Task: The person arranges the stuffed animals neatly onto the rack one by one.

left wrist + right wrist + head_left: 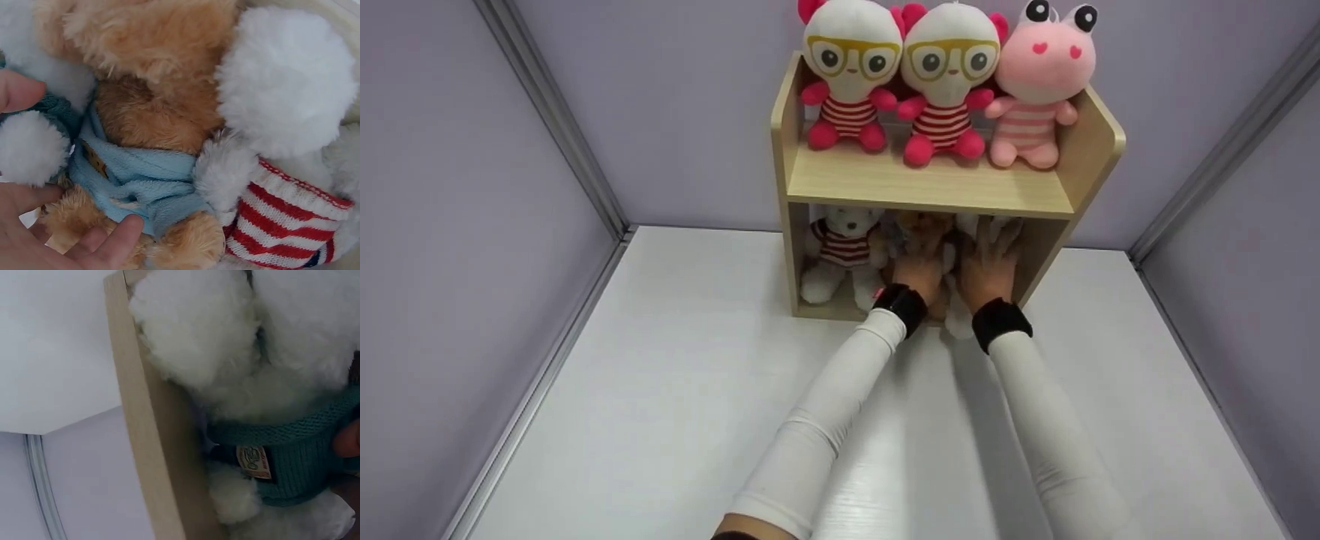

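Observation:
In the head view both hands reach into the lower shelf compartment. My left hand [917,271] is at a brown teddy bear [924,222] in a light blue sweater [135,180]. Its fingers are spread in the left wrist view, at the bear's legs and the neighbouring plush. My right hand [988,271] lies with extended fingers on a white plush toy [197,326] in a teal knitted sweater [298,467], by the shelf's right side. Only a fingertip [349,439] of it shows in the right wrist view. Left of the brown bear sits a white bear [847,251] in a red-striped sweater.
The small wooden shelf [930,184] stands on a white table [682,390] against the back wall. On its upper board sit two red-and-white panda plushes [851,67] [952,71] and a pink frog plush [1042,67]. Grey-framed walls enclose both sides.

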The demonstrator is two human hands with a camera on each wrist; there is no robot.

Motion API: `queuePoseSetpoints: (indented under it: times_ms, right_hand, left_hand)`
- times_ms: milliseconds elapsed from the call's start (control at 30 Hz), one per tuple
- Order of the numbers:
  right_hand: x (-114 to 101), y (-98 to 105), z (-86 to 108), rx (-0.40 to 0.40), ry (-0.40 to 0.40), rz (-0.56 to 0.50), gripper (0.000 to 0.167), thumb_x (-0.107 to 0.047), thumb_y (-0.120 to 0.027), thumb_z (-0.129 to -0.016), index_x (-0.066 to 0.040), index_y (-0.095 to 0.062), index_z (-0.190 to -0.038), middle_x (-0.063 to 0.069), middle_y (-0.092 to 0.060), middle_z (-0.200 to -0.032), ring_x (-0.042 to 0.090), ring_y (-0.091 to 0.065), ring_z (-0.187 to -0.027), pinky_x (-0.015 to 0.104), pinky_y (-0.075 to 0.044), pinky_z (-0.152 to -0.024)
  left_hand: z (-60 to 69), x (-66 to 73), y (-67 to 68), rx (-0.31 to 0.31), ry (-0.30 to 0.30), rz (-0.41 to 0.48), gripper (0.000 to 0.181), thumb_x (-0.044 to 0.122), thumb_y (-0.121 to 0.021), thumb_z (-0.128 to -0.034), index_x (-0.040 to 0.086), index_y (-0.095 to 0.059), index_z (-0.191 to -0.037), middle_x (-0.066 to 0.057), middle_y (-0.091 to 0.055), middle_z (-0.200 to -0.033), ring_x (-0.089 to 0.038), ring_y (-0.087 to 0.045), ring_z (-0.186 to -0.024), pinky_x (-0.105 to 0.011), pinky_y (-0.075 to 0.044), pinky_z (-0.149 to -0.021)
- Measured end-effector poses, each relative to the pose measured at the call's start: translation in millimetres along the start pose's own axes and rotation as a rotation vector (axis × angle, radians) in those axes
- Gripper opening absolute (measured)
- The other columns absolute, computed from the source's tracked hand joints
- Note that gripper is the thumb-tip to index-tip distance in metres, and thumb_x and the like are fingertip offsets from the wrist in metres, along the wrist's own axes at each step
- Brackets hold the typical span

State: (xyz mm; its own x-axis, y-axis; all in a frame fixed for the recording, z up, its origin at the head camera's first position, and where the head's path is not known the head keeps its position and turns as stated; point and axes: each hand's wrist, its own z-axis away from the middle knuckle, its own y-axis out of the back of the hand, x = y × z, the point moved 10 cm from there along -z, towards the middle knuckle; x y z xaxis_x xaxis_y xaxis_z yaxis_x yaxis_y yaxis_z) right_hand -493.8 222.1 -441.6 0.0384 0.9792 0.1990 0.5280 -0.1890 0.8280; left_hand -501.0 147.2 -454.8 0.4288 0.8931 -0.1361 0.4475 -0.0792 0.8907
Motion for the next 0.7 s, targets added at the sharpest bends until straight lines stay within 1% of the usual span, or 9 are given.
queuePoseSetpoints:
  times_ms: [67, 133, 200, 333, 433, 533, 567, 633, 700]
  right_hand:
    - [-4, -2, -3.2, -0.025, 0.000, 0.031, 0.064, -0.040, -0.072, -0.088, -0.014, -0.054, -0.144, 0.025, -0.024, -0.158, 0.064, -0.026, -0.136, 0.069, -0.034, -0.102]
    - [-11, -6, -3.6, -0.054, 0.036, 0.040, 0.063, -0.038, -0.066, -0.093, -0.014, -0.049, -0.148, 0.024, -0.021, -0.161, 0.061, -0.022, -0.139, 0.070, -0.029, -0.105]
    - [-20, -10, -0.8, -0.069, 0.111, 0.031, 0.068, -0.038, -0.065, -0.094, -0.012, -0.042, -0.153, 0.020, -0.016, -0.164, 0.057, -0.016, -0.143, 0.072, -0.022, -0.108]
    - [-28, -16, 12.4, -0.017, 0.264, 0.017, 0.085, -0.043, -0.070, -0.088, -0.011, -0.032, -0.157, 0.011, -0.016, -0.167, 0.049, -0.010, -0.149, 0.074, -0.011, -0.111]
    - [-29, -21, 22.0, 0.027, 0.307, 0.047, 0.089, -0.045, -0.072, -0.087, -0.010, -0.031, -0.158, 0.010, -0.026, -0.164, 0.047, -0.013, -0.149, 0.074, -0.011, -0.111]
    - [-33, -29, 28.8, 0.007, 0.321, 0.130, 0.087, -0.045, -0.067, -0.091, -0.006, -0.026, -0.158, 0.014, -0.034, -0.158, 0.046, -0.021, -0.146, 0.073, -0.017, -0.110]
    - [-34, -31, 29.7, -0.010, 0.315, 0.152, 0.085, -0.043, -0.065, -0.093, -0.005, -0.026, -0.158, 0.015, -0.037, -0.155, 0.045, -0.025, -0.144, 0.071, -0.021, -0.110]
    - [-36, -35, 29.4, -0.048, 0.294, 0.167, 0.080, -0.041, -0.062, -0.095, -0.001, -0.029, -0.156, 0.018, -0.041, -0.149, 0.044, -0.034, -0.137, 0.066, -0.030, -0.106]
    - [-33, -33, 26.7, -0.064, 0.243, 0.096, 0.075, -0.036, -0.064, -0.094, 0.000, -0.036, -0.152, 0.020, -0.047, -0.142, 0.042, -0.042, -0.127, 0.063, -0.036, -0.100]
  left_hand:
    - [-0.6, -0.1, -1.9, -0.017, -0.012, 0.017, 0.065, 0.040, -0.067, -0.0892, 0.016, -0.051, -0.147, -0.004, -0.030, -0.161, -0.035, -0.034, -0.143, -0.058, -0.043, -0.101]
    - [-1.3, -0.4, -4.8, -0.055, -0.026, 0.031, 0.065, 0.039, -0.064, -0.0930, 0.015, -0.046, -0.151, -0.005, -0.027, -0.162, -0.036, -0.032, -0.144, -0.056, -0.045, -0.101]
    - [-1.8, -2.2, -7.9, -0.102, -0.028, 0.040, 0.070, 0.040, -0.060, -0.0956, 0.014, -0.037, -0.156, -0.006, -0.022, -0.164, -0.036, -0.030, -0.145, -0.052, -0.047, -0.100]
    - [-1.6, -3.1, -10.3, -0.165, -0.014, 0.068, 0.080, 0.046, -0.057, -0.0974, 0.013, -0.021, -0.160, -0.005, -0.014, -0.167, -0.034, -0.029, -0.147, -0.042, -0.049, -0.101]
    - [-1.4, -2.7, -6.2, -0.152, -0.007, 0.081, 0.074, 0.040, -0.053, -0.1007, 0.011, -0.021, -0.160, -0.006, -0.014, -0.167, -0.032, -0.042, -0.139, -0.038, -0.053, -0.093]
    - [0.2, -1.6, -1.3, -0.103, 0.006, 0.093, 0.062, 0.029, -0.050, -0.1041, 0.009, -0.028, -0.158, -0.008, -0.018, -0.166, -0.033, -0.048, -0.132, -0.036, -0.057, -0.079]
    - [0.9, -0.9, -0.4, -0.087, 0.007, 0.090, 0.059, 0.027, -0.050, -0.1043, 0.009, -0.030, -0.157, -0.008, -0.020, -0.165, -0.033, -0.049, -0.130, -0.036, -0.057, -0.076]
    - [1.9, 0.4, -1.0, -0.069, 0.014, 0.076, 0.057, 0.025, -0.050, -0.1042, 0.010, -0.033, -0.157, -0.007, -0.021, -0.164, -0.035, -0.044, -0.134, -0.036, -0.056, -0.078]
    - [2.5, 2.1, -3.7, -0.072, 0.016, 0.071, 0.058, 0.027, -0.050, -0.1039, 0.011, -0.033, -0.157, -0.005, -0.021, -0.164, -0.035, -0.042, -0.136, -0.037, -0.056, -0.081]
